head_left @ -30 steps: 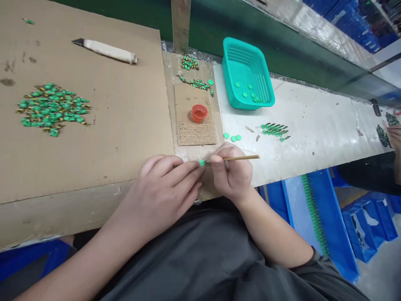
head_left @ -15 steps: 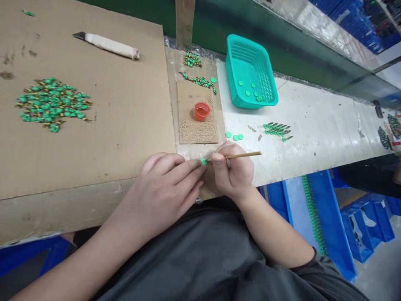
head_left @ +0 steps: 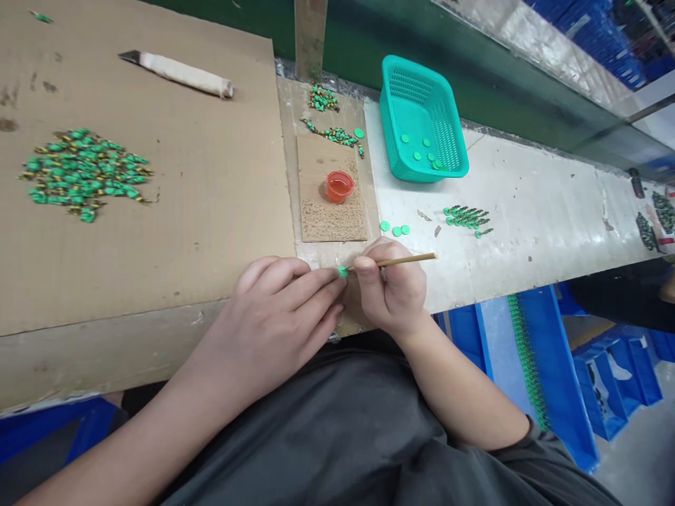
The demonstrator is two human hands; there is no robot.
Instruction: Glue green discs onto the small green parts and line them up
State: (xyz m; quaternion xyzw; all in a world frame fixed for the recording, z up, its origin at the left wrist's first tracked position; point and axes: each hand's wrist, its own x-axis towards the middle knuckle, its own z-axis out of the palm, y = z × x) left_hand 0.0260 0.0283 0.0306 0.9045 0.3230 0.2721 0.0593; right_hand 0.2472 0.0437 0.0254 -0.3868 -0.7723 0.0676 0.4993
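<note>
Between its fingertips my left hand (head_left: 287, 309) pinches a small green piece (head_left: 342, 271) over the near edge of the table. My right hand (head_left: 393, 284) is closed around a thin wooden stick (head_left: 411, 259), perhaps a fine brush. The stick's tip points left and meets the green piece or lies right beside it. Beyond the hands, a small red cup (head_left: 339, 186) with liquid in it stands on a speckled cardboard piece (head_left: 332, 223). A few green discs (head_left: 397, 231) lie just past my right hand.
A turquoise basket (head_left: 387, 140) holds several green discs. On the left cardboard (head_left: 221, 183) lie a heap of green-and-yellow figures (head_left: 87, 172) and a wrapped knife-like tool (head_left: 182, 74). Smaller piles (head_left: 323, 98) sit near the back. Thin-stemmed green pieces (head_left: 467, 217) stand at right, above blue trays (head_left: 559, 379).
The stick has shifted very slightly left in my right hand. My left hand keeps its pinch on the green piece. The view has moved a little.
</note>
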